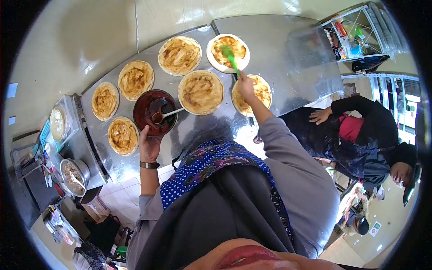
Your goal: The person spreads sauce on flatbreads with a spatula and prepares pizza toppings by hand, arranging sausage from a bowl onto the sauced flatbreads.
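Head view: the right hand (pixel 246 85) has its grip closed on a green brush (pixel 229 55), tip down on the far flatbread (pixel 216 55) on the steel table (pixel 270 40). Light tool, stiff handle, soft head, I'd say; best held at the handle's end. The left hand (pixel 150 143) cups the sauce bowl (pixel 146 109) at its near rim. It's likely heavy, sloshy and slippery.

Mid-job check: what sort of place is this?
Probably a commercial food-prep kitchen: a steel counter laid with sauced flatbreads, the left hand holding a sauce bowl, the right hand a green spatula, a stocked wire rack nearby.
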A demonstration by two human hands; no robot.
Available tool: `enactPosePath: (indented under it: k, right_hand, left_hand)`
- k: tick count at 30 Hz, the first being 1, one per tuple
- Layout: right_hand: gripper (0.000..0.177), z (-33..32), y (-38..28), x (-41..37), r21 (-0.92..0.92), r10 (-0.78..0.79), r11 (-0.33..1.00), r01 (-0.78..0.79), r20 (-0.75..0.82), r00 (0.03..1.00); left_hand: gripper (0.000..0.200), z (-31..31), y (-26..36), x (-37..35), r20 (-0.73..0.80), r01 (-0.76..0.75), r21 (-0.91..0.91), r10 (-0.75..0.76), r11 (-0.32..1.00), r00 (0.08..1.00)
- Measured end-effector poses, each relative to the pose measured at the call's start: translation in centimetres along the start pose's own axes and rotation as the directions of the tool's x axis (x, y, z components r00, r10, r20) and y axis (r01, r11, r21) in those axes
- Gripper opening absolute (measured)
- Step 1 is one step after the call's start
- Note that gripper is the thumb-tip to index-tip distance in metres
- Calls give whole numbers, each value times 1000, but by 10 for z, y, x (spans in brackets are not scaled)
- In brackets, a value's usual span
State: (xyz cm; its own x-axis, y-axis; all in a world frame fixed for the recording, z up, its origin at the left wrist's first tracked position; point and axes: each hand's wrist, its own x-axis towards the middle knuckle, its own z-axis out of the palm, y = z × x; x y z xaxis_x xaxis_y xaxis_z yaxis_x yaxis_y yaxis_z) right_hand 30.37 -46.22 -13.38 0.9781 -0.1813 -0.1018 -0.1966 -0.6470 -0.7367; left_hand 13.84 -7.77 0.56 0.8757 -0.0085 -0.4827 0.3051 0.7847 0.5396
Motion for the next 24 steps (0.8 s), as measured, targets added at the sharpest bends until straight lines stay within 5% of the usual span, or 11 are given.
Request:
enactPosePath:
  k: [2,4,6,9,16,21,24]
  right_hand:
    - [36,5,-10,-15,-9,74,997,-74,114,991]
    - [35,13,-13,-13,156,-16,988,-11,173,985]
    - [35,7,-17,14,112,-27,994,15,109,994]
    - [34,10,-15,52,-159,-71,984,86,95,993]
    - [35,-87,8,-44,-468,-80,864,185,237,968]
    - [38,-138,28,-19,-594,-51,804,13,-48,998]
    - [39,-84,16,9,-504,-263,818,276,98,960]
  left_hand:
    - [58,1,0,-3,7,-22,-10,22,1000,1000]
    - [59,0,2,-4,7,-46,-24,46,999,999]
    - [60,-8,1,-7,-19,-42,-10,42,999,999]
    - [61,-10,2,-8,-31,-36,-18,36,999,999]
    - [60,-15,-2,-8,-47,-60,-29,58,998,997]
    - [58,-15,-1,-5,-43,-52,-25,51,998,998]
    - [59,-8,-3,-1,-36,-69,-4,69,998,997]
